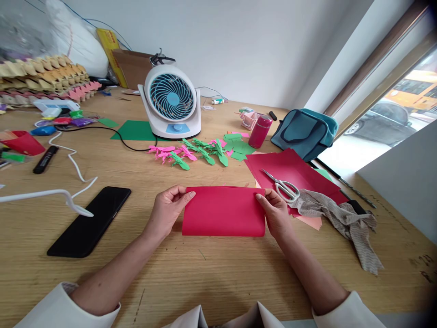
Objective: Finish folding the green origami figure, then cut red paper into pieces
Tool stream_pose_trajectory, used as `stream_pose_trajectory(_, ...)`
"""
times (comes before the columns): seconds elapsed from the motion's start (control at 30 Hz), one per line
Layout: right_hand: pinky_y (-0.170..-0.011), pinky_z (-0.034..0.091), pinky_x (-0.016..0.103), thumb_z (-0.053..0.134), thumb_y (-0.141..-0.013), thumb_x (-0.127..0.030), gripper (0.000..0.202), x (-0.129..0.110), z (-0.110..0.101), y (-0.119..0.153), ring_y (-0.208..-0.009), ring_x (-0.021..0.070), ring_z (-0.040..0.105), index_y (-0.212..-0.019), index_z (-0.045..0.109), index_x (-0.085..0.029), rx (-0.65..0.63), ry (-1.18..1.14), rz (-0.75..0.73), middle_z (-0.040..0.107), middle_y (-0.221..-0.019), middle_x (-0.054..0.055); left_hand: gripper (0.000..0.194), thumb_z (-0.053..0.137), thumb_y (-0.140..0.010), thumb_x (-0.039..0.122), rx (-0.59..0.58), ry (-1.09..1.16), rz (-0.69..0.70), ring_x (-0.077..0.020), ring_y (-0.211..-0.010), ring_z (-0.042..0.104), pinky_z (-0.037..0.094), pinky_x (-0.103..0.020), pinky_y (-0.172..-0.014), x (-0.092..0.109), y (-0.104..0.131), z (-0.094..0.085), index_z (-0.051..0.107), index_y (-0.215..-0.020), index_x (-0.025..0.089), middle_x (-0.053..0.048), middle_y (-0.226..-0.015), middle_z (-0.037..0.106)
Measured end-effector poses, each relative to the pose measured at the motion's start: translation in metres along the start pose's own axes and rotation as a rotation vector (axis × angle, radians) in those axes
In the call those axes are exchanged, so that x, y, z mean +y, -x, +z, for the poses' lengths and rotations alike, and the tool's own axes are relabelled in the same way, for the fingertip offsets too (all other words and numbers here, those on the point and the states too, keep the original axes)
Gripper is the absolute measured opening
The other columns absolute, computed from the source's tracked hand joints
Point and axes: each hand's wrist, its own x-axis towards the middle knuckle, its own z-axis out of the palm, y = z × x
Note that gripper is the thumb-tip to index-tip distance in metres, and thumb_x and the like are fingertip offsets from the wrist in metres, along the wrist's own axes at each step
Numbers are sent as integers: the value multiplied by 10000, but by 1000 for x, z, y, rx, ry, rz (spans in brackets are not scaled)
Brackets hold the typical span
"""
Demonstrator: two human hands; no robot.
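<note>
- two hands share one doubled red sheet point(223, 214), which is nearer the person than the fan point(173, 98) and a little to its right; whether it touches the table point(191, 282) is hard to tell.
- the left hand point(167, 209) pinches the far left corner, its thumb point(188, 196) on top and its fingers curled behind, closed on the paper.
- the right hand point(277, 214) grips the far right corner the same way, its thumb point(262, 199) pressing on top.
- the bend faces the person and looks rounded rather than creased, so light, even pressure at both corners seems wise; a hard squeeze could dent the sheet.
- the far edges look nearly matched, with a thin line of the second layer showing between the hands; lining up both corners matters most, since a small slip at one side would skew the bend.
- a level, gentle pull outward should take out any bow without tearing the corners.
- the scissors point(288, 191) rest on loose red sheets point(293, 164), right of the fan and nearer the person; the right hand is just beside them, so a wide elbow or wrist swing could nudge the handles.
- green and pink paper shapes point(206, 156) lie just in front of the fan, well out of the way.
</note>
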Motion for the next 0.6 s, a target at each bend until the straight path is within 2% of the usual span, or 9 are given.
stream_pose_trajectory(0.2,-640,485,242,826,-719,-367,220,0,-1,0,-662,124,583,-790,664,-236,-23,-39,12,677,-752,-28,354,797,-654,437,-14,22,-22,-88,-572,435,367,-219,-566,-1,-1,0,573,-620,165,52,-582,502)
stream_pose_trajectory(0.4,-603,469,251,836,-695,-390,263,2,-4,-1,-624,128,569,-759,634,-235,4,-11,10,669,-723,-34,357,805,-634,445,-11,24,-32,-90,-581,441,367,-220,-569,2,0,1,592,-620,159,46,-585,514)
stream_pose_trajectory(0.6,-603,455,251,822,-709,-400,252,0,-2,0,-618,128,558,-747,627,-245,-5,-19,15,660,-717,-42,345,809,-648,432,-16,22,-22,-85,-573,435,364,-215,-562,-3,-2,-1,597,-620,162,48,-590,513)
